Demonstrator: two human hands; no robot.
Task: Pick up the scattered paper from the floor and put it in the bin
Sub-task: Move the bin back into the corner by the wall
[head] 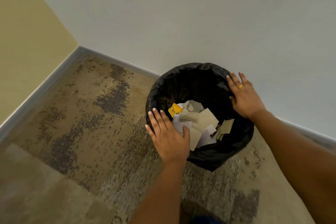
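A round bin (183, 80) lined with a black plastic bag stands on the floor against the white wall. Inside it lie several scraps of paper (198, 120), white, beige and one yellow. My left hand (169, 136) rests flat on the bin's near left rim, fingers straight and spread, thumb over the papers. My right hand (243, 96), with a gold ring, lies flat on the far right rim, fingers straight. Neither hand holds any paper.
The mottled brown and tan carpet (87, 123) spreads to the left and front of the bin. A grey skirting board (45, 82) runs along the yellow left wall and the white back wall, meeting in a corner.
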